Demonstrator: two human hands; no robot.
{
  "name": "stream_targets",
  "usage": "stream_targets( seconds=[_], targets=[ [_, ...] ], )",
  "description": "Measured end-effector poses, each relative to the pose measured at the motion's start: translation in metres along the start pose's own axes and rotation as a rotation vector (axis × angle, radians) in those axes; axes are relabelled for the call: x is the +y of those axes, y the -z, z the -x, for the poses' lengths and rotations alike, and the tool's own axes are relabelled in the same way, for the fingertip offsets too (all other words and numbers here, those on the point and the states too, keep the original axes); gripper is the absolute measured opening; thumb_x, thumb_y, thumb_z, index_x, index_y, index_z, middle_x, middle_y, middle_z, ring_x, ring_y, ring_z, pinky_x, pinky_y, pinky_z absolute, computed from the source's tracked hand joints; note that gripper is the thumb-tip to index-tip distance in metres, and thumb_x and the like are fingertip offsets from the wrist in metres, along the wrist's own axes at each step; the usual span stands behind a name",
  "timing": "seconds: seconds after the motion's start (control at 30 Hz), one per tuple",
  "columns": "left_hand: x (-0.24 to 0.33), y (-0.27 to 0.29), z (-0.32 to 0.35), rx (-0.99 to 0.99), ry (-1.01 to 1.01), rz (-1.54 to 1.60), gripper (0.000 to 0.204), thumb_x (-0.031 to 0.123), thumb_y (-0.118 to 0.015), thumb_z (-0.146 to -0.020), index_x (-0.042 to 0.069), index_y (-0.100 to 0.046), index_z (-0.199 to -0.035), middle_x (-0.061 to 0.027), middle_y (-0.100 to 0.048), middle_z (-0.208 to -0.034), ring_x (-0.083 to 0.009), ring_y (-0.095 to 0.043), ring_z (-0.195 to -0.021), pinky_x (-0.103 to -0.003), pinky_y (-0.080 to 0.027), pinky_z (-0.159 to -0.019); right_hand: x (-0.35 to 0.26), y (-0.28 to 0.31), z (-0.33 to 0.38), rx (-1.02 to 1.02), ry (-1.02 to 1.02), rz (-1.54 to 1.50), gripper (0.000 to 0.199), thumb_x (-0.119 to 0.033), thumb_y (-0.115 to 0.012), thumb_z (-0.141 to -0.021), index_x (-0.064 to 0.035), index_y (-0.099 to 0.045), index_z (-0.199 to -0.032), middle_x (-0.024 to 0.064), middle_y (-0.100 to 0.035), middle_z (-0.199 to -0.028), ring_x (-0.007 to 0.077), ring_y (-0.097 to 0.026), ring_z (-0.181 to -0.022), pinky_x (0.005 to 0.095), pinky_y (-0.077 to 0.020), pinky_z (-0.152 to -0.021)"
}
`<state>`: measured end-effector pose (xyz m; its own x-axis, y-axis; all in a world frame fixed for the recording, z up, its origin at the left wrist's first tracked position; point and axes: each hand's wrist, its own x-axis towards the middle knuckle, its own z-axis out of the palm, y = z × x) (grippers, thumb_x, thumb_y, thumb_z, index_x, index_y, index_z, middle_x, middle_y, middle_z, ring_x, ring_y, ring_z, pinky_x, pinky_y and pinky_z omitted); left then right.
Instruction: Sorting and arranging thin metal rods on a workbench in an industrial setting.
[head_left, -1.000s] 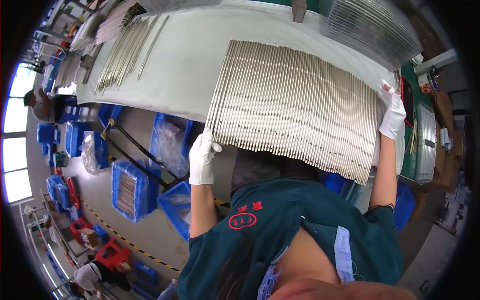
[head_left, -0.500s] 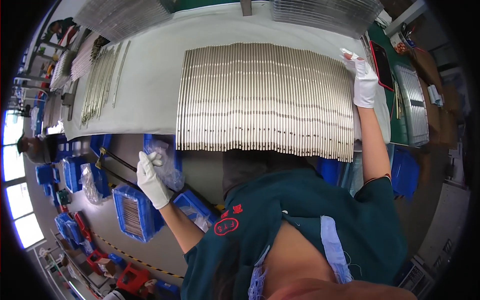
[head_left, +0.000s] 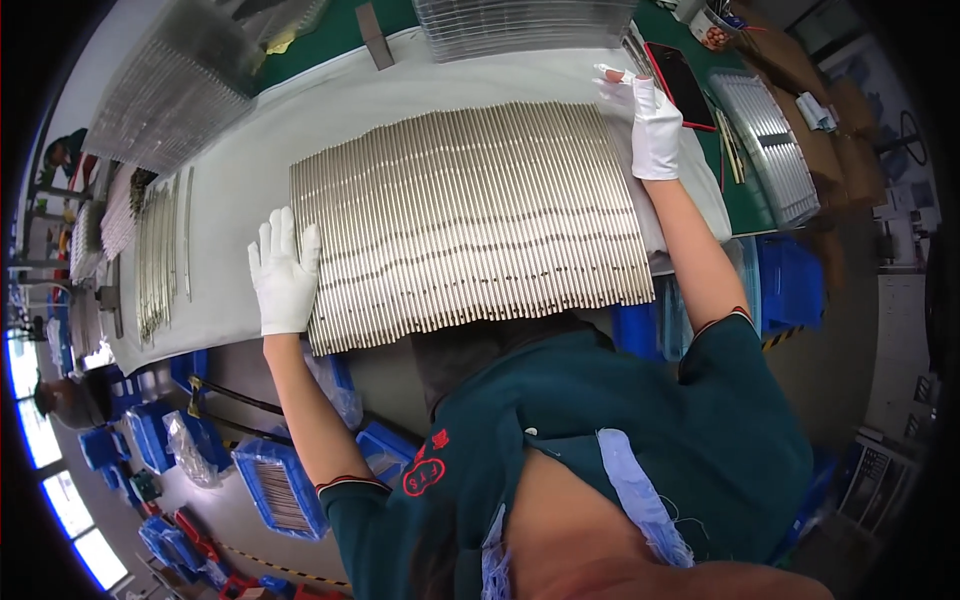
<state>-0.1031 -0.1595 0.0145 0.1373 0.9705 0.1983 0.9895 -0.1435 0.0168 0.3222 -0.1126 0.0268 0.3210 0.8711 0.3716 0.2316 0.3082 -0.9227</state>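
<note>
Left hand [head_left: 284,288], spread, and unclenched right hand [head_left: 655,132] border rods [head_left: 470,220], with bare cloth [head_left: 222,225] leftward.

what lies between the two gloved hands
In the head view, a wide row of silvery rods, laid side by side, lies between the left hand and the right hand.

Rods [head_left: 470,220] on cloth [head_left: 228,240], trays [head_left: 525,28] behind; phone [head_left: 680,85] right

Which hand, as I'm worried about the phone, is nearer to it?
Right. The right hand is just left of the phone; the left hand is across the rods.
</note>
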Motion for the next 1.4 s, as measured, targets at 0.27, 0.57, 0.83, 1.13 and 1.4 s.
stream_targets(
  seconds=[0.27,0.57,0.83,1.13,1.4],
  targets=[
    [0.005,0.003,0.0,0.021,0.035,0.041,0.052,0.042,-0.042,-0.09,0.005,-0.043,-0.128,-0.0147,-0.043,-0.13,-0.0325,-0.039,-0.121,-0.042,-0.026,-0.103,0.005,0.002,-0.012,0.104,0.101,-0.297,0.048,-0.03,-0.044,-0.094,0.006,-0.038,-0.125,0.0177,-0.057,-0.112,0.0253,-0.059,-0.1,0.0313,-0.0486,-0.084],
    [-0.005,0.007,0.01,0.198,0.29,0.792,0.046,0.035,-0.037,-0.095,0.002,-0.045,-0.126,-0.0139,-0.049,-0.125,-0.0267,-0.043,-0.12,-0.039,-0.026,-0.105,0.008,0.002,-0.011,0.185,0.288,-0.24,0.047,-0.022,-0.045,-0.094,0.0033,-0.032,-0.131,0.0184,-0.05,-0.122,0.0262,-0.052,-0.111,0.0325,-0.0466,-0.088],
    [-0.071,-0.015,0.029,0.854,0.451,2.376,0.044,0.029,-0.048,-0.09,0.002,-0.039,-0.124,-0.0135,-0.038,-0.131,-0.0328,-0.03,-0.125,-0.053,-0.023,-0.106,0.016,0.004,-0.01,0.157,0.364,-0.153,0.043,-0.021,-0.047,-0.093,0.0023,-0.038,-0.128,0.0142,-0.05,-0.123,0.0243,-0.051,-0.111,0.0325,-0.0462,-0.09],
    [-0.062,-0.014,0.027,0.843,0.467,2.324,0.046,0.03,-0.048,-0.09,0.001,-0.038,-0.124,-0.0143,-0.039,-0.13,-0.0332,-0.031,-0.124,-0.053,-0.024,-0.106,0.014,0.004,-0.007,0.127,0.332,-0.136,0.042,-0.023,-0.046,-0.093,0.002,-0.039,-0.127,0.0142,-0.047,-0.127,0.024,-0.05,-0.113,0.0332,-0.0459,-0.09],
    [-0.071,-0.018,0.021,0.87,0.48,2.428,0.056,0.047,-0.035,-0.091,0.004,-0.04,-0.126,-0.0137,-0.041,-0.129,-0.0355,-0.033,-0.123,-0.057,-0.024,-0.103,0.013,0.006,-0.009,0.084,0.354,0.025,0.046,-0.025,-0.039,-0.096,0.0017,-0.031,-0.132,0.0159,-0.045,-0.129,0.0269,-0.047,-0.117,0.0368,-0.0383,-0.099]
  ],
)
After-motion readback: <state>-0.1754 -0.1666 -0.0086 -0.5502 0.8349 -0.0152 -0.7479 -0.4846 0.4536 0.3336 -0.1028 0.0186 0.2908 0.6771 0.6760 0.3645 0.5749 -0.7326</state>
